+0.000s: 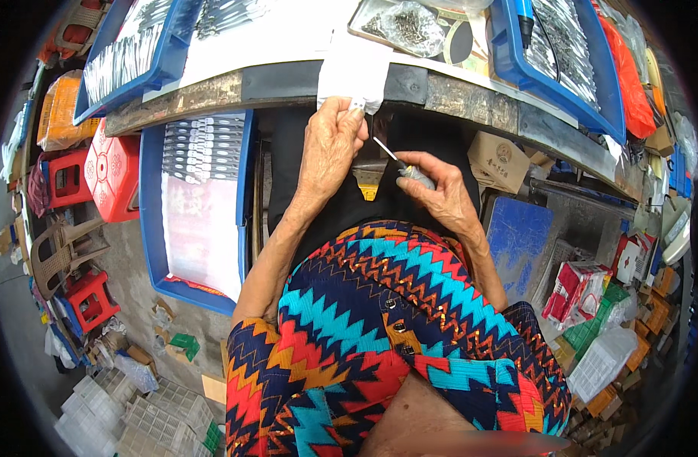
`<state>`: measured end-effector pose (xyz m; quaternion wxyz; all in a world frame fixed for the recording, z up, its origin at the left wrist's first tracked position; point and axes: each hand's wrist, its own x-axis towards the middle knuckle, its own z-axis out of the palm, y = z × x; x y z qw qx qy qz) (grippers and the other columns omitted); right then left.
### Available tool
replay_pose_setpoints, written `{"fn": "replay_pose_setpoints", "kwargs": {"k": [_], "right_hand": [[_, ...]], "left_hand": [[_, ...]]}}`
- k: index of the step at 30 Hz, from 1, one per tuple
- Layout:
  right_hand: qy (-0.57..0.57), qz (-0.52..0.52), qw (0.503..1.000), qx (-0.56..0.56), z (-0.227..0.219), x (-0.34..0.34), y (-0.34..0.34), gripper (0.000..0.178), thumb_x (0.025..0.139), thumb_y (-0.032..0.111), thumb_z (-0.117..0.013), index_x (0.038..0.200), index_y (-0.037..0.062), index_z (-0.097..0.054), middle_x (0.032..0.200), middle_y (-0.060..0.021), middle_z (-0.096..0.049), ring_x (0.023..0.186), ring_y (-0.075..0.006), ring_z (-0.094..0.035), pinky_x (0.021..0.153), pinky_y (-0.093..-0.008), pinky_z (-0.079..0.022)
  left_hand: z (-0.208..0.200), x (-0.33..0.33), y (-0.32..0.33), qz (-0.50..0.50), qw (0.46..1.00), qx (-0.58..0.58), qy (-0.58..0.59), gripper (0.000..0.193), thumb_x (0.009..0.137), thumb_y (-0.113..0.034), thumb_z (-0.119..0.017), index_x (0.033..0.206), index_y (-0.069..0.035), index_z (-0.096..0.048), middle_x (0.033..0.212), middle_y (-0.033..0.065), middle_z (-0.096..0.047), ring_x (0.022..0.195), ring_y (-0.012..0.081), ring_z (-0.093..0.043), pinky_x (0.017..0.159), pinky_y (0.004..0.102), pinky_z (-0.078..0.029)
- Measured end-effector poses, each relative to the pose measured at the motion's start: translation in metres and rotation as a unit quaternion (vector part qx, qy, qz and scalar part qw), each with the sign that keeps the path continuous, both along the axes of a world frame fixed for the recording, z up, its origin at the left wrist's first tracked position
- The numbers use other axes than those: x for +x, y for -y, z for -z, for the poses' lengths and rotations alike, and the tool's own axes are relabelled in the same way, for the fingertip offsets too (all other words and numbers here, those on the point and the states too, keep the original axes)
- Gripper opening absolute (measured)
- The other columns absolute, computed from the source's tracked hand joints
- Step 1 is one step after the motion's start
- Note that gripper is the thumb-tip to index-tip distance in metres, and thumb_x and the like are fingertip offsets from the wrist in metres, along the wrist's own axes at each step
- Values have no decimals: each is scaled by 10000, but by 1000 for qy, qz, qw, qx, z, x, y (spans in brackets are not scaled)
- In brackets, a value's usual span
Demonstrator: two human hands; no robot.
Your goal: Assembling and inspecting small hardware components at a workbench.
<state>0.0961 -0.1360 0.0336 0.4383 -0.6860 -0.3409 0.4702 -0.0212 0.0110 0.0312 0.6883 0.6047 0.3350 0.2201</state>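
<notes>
My left hand (pixel 333 145) is closed at the table's front edge. Its thumb and fingers pinch a small pale piece (pixel 357 104) against a white cloth (pixel 355 70) that hangs over the edge. Most of that piece is hidden by the fingers. Just to the right, my right hand (pixel 443 190) is wrapped around the grey handle of a screwdriver (pixel 416 175). Its thin, light shaft slants up and left, the tip near my left fingers but apart from them.
Slim metal pieces fill a blue tray (pixel 160 57) at far left and another (pixel 504 30) at far right. A lower blue tray (pixel 246 190) stands left of my legs. On the table, a shallow box (pixel 364 29) holds small dark parts. Red stools (pixel 105 171) stand left; a carton (pixel 498 162) is right.
</notes>
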Motion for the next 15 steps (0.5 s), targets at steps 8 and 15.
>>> {"fn": "replay_pose_setpoints", "kwargs": {"k": [8, 15], "right_hand": [[41, 66, 992, 97, -18, 1, -17, 304, 769, 133, -654, 1032, 0, -577, 830, -35, -589, 745, -69, -513, 660, -214, -426], [56, 42, 994, 86, -14, 5, -27, 293, 773, 156, -656, 1024, 12, -610, 850, -45, -601, 751, -81, -534, 659, -219, -438]], "left_hand": [[8, 4, 1, -18, 998, 48, -41, 191, 913, -179, -463, 821, -28, -534, 627, -36, -473, 501, 13, -367, 431, 164, -286], [7, 8, 4, -43, 976, 198, -86, 214, 894, -144, -452, 740, -11, -517, 583, 2, -482, 524, 77, -437, 476, 245, -355]]}}
